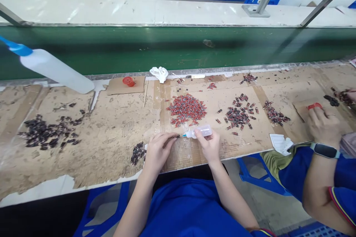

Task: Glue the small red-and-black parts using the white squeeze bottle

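Note:
My left hand (159, 149) pinches a small dark part (177, 136) between thumb and fingertips, too small to make out its kind. In my right hand (210, 146) lies a small translucent squeeze bottle (204, 130), tipped on its side. Its thin blue nozzle points left and reaches close to the dark part; whether they touch I cannot tell. Just beyond my hands is a heap of small red and dark parts (187, 108). Beside my left wrist sits a little pile of dark parts (138, 153).
A large white bottle with a blue spout (57, 69) leans at the left, near dark pieces (46, 132). More parts (239, 115) lie right of centre. A red cap (128, 81) rests on cardboard, beside crumpled tissue (159, 74). At right, a co-worker's hand (324, 126) works.

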Tool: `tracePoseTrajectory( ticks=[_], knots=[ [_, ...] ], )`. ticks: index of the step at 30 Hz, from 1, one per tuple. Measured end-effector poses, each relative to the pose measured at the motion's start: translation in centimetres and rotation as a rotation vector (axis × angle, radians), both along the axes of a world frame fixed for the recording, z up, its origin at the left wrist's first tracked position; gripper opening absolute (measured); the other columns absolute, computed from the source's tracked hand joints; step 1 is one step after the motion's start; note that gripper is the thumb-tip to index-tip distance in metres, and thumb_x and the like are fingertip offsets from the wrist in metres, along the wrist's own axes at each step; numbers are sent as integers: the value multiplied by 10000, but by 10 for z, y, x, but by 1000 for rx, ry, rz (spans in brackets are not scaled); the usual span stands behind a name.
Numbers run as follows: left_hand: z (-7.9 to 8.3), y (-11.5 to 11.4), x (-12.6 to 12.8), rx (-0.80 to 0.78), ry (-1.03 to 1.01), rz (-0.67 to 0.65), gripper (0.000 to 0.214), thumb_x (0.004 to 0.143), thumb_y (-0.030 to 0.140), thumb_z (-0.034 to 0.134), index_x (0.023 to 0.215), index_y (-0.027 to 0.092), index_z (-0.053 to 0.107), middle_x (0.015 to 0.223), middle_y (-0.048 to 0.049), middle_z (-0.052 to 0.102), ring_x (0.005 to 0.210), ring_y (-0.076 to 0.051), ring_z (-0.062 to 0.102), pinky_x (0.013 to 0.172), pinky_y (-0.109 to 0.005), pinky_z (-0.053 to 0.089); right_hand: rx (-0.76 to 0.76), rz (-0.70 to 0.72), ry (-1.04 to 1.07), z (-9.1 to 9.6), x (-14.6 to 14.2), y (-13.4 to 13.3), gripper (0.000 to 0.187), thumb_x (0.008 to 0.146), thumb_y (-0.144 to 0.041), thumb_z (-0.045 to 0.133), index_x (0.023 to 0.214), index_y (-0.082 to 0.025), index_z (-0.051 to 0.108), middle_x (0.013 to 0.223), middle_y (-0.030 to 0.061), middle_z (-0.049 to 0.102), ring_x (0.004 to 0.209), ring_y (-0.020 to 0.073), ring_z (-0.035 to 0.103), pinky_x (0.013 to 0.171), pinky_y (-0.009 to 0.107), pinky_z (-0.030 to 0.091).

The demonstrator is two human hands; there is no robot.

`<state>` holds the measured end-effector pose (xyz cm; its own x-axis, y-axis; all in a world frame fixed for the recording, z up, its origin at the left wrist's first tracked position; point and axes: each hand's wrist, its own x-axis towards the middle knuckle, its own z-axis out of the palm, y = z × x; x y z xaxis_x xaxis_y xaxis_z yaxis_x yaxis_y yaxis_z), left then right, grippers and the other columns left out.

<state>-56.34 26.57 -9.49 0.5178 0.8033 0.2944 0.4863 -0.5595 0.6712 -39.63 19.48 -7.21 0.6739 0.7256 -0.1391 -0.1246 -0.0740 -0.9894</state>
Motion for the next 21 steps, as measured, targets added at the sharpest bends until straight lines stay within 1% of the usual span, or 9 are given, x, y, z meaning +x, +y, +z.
tracePoseTrajectory(
  ticks=[3,6,12,15,19,21],
  knots=[
    [1,1,1,0,5,15,106,866,308,627,879,257,719,873,-17,772,818,-197,722,792,-353,535,-32,29,-64,-3,-3,2,290,705,-433,717,736,-145,704,686,62,725,623,198,651,595,292,516],
    [4,2,1,-27,21,32,105,859,316,633,876,260,720,865,-14,775,821,-204,724,802,-361,526,-55,63,-115,-4,-4,1,304,747,-442,690,789,-142,714,728,69,740,653,205,665,622,297,523],
    [7,1,2,-63,24,44,107,859,326,633,858,260,718,867,-14,776,822,-209,726,817,-382,505,-82,100,-161,-3,-4,1,300,768,-443,678,790,-146,713,722,61,736,676,214,669,647,304,527],
    [8,1,3,-92,22,58,94,849,317,644,851,258,716,859,-10,777,820,-209,726,833,-393,497,-67,91,-148,-3,-4,1,307,772,-441,676,806,-138,710,753,65,739,699,220,680,663,305,532],
    [7,0,3,-130,7,68,77,832,305,663,844,252,717,846,-7,777,807,-205,727,830,-395,502,-55,44,-142,-4,-4,0,301,782,-443,665,789,-144,695,746,60,729,689,210,674,666,304,532],
    [7,1,2,-142,0,67,72,825,299,671,849,250,717,844,-6,776,808,-204,728,830,-395,506,-52,44,-131,-5,-4,0,298,780,-442,668,787,-146,695,745,61,729,692,210,673,668,304,534]
  ],
)
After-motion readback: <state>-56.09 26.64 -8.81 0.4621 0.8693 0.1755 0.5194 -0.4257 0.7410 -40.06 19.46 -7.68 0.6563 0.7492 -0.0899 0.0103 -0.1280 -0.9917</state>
